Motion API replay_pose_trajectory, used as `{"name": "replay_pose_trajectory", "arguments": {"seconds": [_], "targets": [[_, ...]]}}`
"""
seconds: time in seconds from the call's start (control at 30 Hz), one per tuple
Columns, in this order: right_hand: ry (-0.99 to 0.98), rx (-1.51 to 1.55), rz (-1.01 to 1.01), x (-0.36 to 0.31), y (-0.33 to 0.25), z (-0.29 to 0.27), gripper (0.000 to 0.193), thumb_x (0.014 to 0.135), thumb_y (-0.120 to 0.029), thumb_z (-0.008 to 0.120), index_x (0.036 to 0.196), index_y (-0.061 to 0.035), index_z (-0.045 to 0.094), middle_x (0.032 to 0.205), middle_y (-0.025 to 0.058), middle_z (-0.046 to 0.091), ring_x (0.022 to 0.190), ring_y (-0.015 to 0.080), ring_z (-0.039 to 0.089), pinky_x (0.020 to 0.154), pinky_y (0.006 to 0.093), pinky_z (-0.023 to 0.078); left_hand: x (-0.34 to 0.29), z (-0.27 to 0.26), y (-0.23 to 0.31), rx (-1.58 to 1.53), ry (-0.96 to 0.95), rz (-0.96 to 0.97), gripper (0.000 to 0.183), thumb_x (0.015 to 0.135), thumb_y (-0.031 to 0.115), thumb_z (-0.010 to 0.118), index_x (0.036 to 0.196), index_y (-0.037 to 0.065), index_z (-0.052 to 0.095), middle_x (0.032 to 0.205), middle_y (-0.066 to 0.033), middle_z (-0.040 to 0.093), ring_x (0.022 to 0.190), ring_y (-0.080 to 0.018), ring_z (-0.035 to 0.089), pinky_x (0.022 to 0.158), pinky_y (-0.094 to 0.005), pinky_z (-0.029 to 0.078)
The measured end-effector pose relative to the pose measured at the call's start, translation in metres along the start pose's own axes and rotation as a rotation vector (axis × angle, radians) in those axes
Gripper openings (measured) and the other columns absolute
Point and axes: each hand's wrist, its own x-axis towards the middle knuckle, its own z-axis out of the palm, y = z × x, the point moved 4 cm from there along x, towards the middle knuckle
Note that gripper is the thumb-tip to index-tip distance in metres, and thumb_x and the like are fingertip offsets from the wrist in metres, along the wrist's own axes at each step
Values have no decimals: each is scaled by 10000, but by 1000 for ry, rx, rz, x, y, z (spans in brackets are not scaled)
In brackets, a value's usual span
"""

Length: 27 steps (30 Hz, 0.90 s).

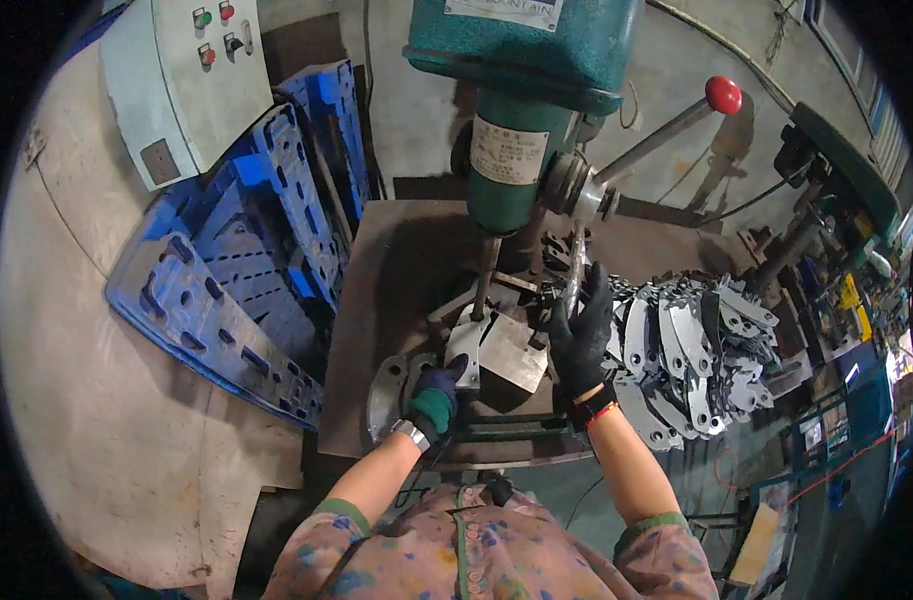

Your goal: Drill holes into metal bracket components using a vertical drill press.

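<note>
Mid-operation, by my reading: one curved metal plate [468, 343] lies under the drill spindle [488, 278], beside a pale metal block [517, 356]. Loose plates [385, 397] lie to its left, a large heap of plates [669, 338] to its right; I cannot tell which are finished, so the remaining count is unknown. My gloved left hand [439, 395] holds the plate's near end, digit on top, the others hidden. My right hand [584, 340] is raised at the lower feed lever [578, 262], fingers upward, part-open; grip unclear. Both forearms reach forward, converging.
</note>
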Motion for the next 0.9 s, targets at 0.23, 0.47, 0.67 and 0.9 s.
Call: {"name": "replay_pose_trajectory", "arguments": {"seconds": [0.23, 0.47, 0.67, 0.9], "targets": [[-152, 49, 277, -1, 38, 25, 784, 997, -129, 698, 1697, -47, 355, 1417, 288, 685, 1215, 463, 723, 983, 499, 589, 2, 11, -11, -34, 12, 159, 583, 969, 77, 783, 1536, 154, 673, 1242, -224, 789, 1033, -363, 780, 913, -458, 626], [-8, -119, 214, 0, 96, 53, 602, 1049, -336, 741, 1579, -127, 547, 1128, 246, 791, 975, 462, 775, 801, 545, 595, 5, 22, -3, -670, 107, -175, 388, 1023, 369, 825, 1123, -6, 808, 1011, -133, 807, 811, -248, 784, 706, -387, 697], [1, -168, 185, 5, 127, 67, 459, 1037, -364, 752, 1412, -122, 649, 1041, 211, 790, 926, 440, 770, 768, 536, 585, -2, 17, 24, -901, 117, -443, 407, 1015, 367, 835, 1144, -15, 782, 1027, -126, 795, 806, -246, 782, 690, -385, 695], [60, -147, 67, 9, 137, 74, 280, 1060, -331, 753, 1170, -78, 701, 866, 185, 753, 774, 401, 749, 675, 502, 559, -3, 16, 26, -936, 99, -492, 404, 1023, 381, 825, 1163, 5, 783, 1051, -116, 789, 831, -243, 780, 684, -379, 691]]}}
